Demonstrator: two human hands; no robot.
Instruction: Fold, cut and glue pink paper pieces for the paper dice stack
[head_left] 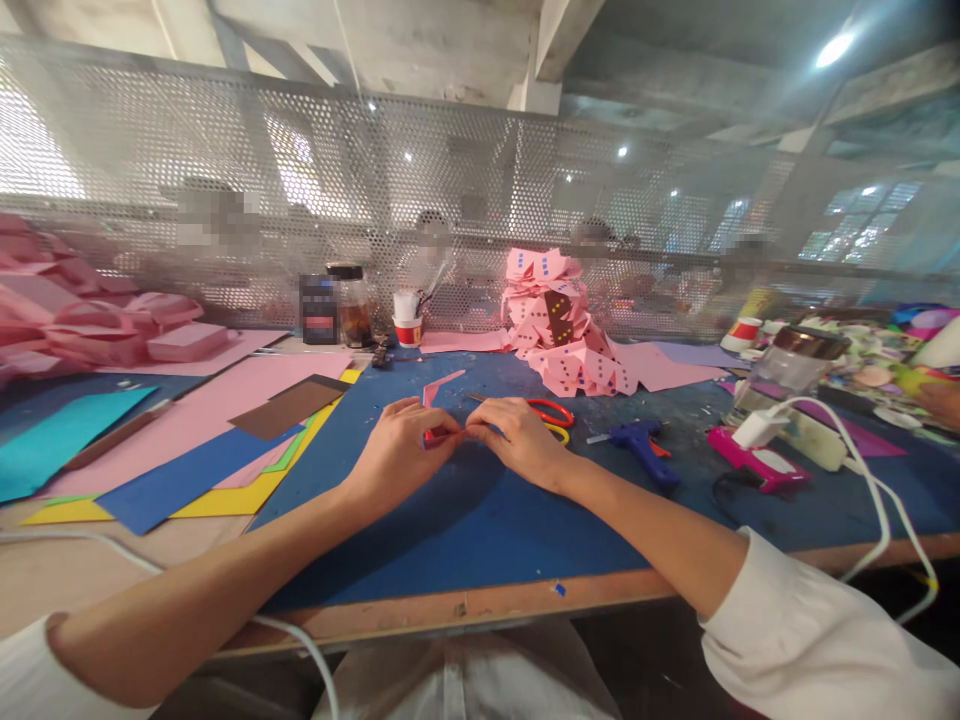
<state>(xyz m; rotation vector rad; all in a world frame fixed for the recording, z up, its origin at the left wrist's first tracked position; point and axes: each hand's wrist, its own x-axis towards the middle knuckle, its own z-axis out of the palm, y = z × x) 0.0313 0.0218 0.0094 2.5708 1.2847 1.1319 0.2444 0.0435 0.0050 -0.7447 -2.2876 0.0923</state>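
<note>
in front of the pointy, dotted pink paper pile (566, 365), the left hand (405, 440) pinched a thin, bent pink paper strip (442, 385) that stuck up above its fingers, and the right hand (521, 440) had its fingertips squeezed close beside them, but i could not tell if they held the strip too. nearer than the pile lay a round red scissor handle (553, 407) and a hard blue glue gun (641, 440), and left of it were flat, colorful paper sheets (199, 475).

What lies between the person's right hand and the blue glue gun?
In the head view, scissors with red and yellow handles lie between the right hand and glue gun.
</note>
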